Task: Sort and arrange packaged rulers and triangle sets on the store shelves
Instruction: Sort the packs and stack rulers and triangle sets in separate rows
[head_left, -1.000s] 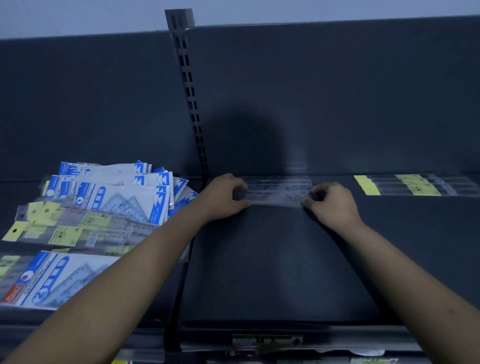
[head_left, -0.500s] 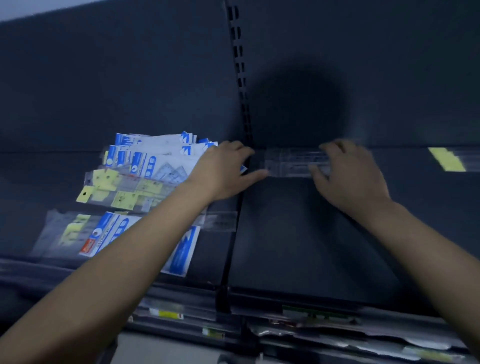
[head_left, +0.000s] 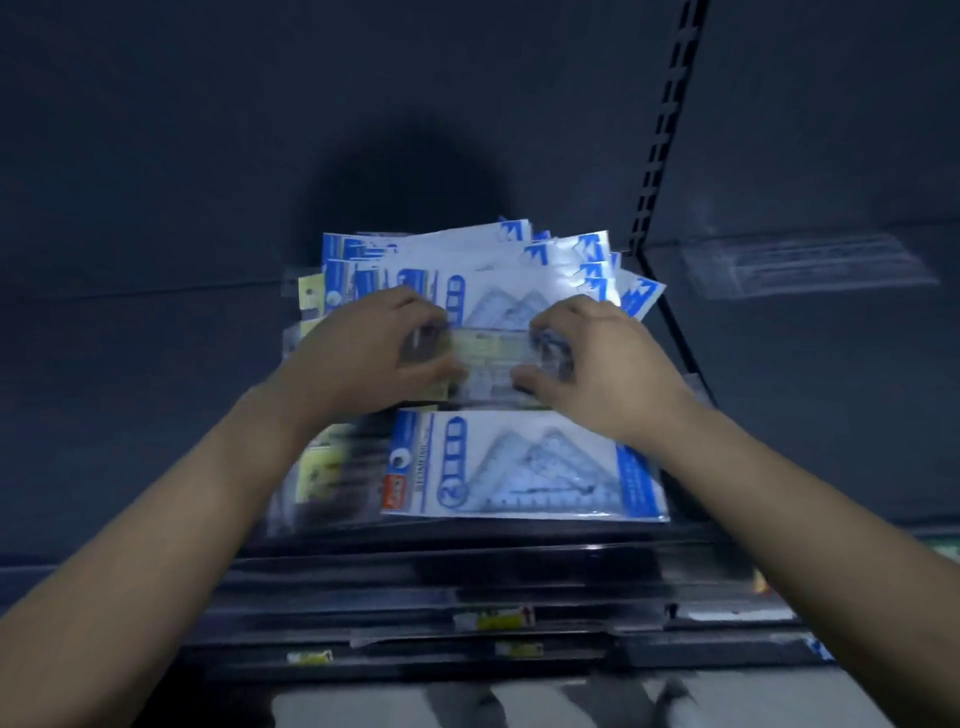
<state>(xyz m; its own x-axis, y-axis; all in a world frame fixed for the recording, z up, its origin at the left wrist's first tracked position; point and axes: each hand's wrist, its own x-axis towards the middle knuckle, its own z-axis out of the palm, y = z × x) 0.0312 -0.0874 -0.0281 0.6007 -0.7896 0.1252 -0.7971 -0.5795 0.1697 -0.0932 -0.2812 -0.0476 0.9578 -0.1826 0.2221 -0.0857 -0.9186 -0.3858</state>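
Observation:
A pile of blue-and-white triangle set packages (head_left: 498, 260) lies at the back of the dark shelf (head_left: 156, 415). One more triangle set package (head_left: 524, 467) lies flat nearer the front edge. Between them sits a stack of clear ruler packages with yellow labels (head_left: 488, 358). My left hand (head_left: 374, 353) grips the stack's left end and my right hand (head_left: 587, 358) grips its right end, fingers curled over it. More yellow-labelled ruler packages (head_left: 317, 467) lie at the left, blurred.
A slotted upright (head_left: 654, 171) divides this bay from the bay on the right, where a clear ruler package (head_left: 810, 265) lies against the back wall. Lower shelf edges with price labels (head_left: 493, 618) run below the front edge.
Both hands left the clear ruler package in the right bay and moved left to the pile. They now hold the yellow-labelled ruler stack. The view swung left with them.

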